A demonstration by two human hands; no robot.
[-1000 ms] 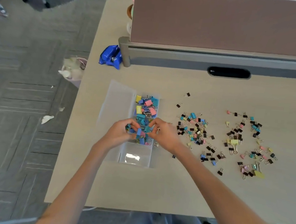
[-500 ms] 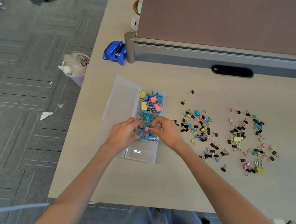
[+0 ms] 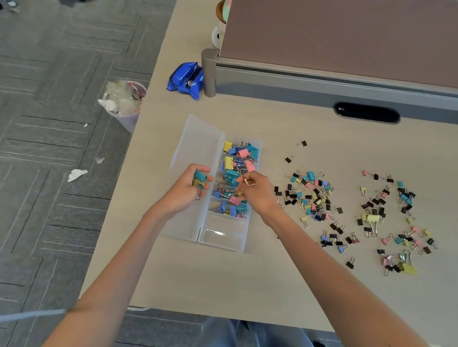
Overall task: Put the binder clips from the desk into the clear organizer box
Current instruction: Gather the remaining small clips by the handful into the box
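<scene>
Two hands, yours, worked over one clear organizer box (image 3: 222, 242) lying near the left edge of the desk (image 3: 211, 279), its single lid (image 3: 197, 141) folded open flat to the left. Your left hand (image 3: 186, 191) hung above that lid, fingers curled round a small clutch of binder clips: one teal clip (image 3: 200, 175) and one yellow clip (image 3: 197, 183) beneath it could be made out, and whether more lay in the palm could not be told. Your right hand (image 3: 259, 195) was over the middle of the box, thumb and forefinger pinching one wire handle (image 3: 248, 181); the clip's body was hidden. Boxed clips (image 3: 238, 157) in blue, teal, pink and yellow heaped the farther compartments, roughly four, though the dividers were hard to trace. To the right of the box, loose clips lay on the desk in two scatters, a nearer scatter (image 3: 310, 198) just beside your right wrist and a farther scatter (image 3: 392, 218) well apart; each held dozens, mostly black, too small to count. Two larger yellow clips (image 3: 373, 218) stood out in the farther one, and two lone black clips (image 3: 301, 143) sat beyond the nearer one. One blue pouch (image 3: 186, 80) rested against one brown partition (image 3: 350, 30). On the floor stood one full waste bin (image 3: 125, 100), with three paper scraps (image 3: 77, 174) near it.
</scene>
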